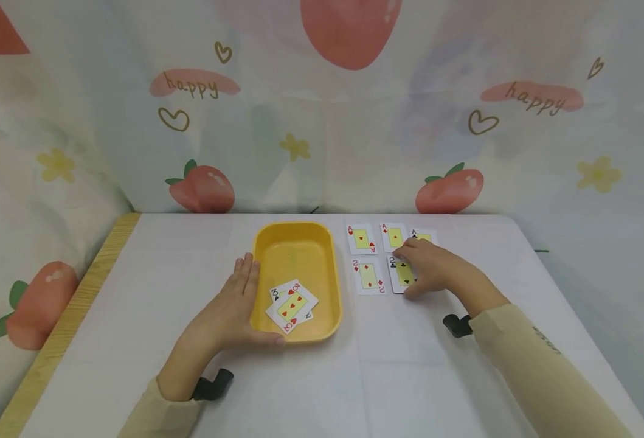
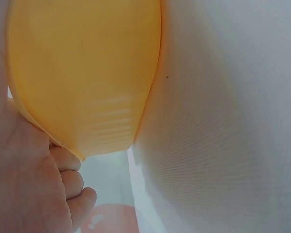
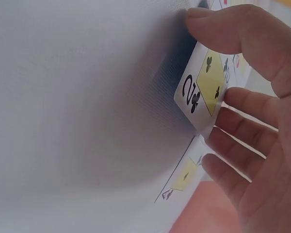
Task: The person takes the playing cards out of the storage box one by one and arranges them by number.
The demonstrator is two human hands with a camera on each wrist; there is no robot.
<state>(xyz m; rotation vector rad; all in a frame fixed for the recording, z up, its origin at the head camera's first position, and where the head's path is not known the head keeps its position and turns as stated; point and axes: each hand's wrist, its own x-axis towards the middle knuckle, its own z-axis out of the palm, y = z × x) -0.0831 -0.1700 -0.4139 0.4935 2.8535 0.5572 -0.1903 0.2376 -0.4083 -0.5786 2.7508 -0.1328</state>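
Observation:
My right hand (image 1: 430,266) pinches the two of clubs (image 3: 203,90) by its edges, thumb on the near side and fingers on the far side. In the right wrist view that card is tilted off the white cloth. To its left lies the two of diamonds (image 1: 368,277). Behind are the ace of hearts (image 1: 362,239), the ace of diamonds (image 1: 393,237) and a black ace (image 1: 427,233), partly hidden by the hand. My left hand (image 1: 228,310) rests with straight fingers along the left rim of a yellow tray (image 1: 329,274), its thumb at the near rim.
Inside the tray, the three of hearts (image 1: 292,308) lies across another card with black marks (image 1: 279,289). A white cloth (image 1: 322,389) covers the table, whose wooden edge (image 1: 75,304) shows at left. A printed curtain (image 1: 322,140) hangs behind.

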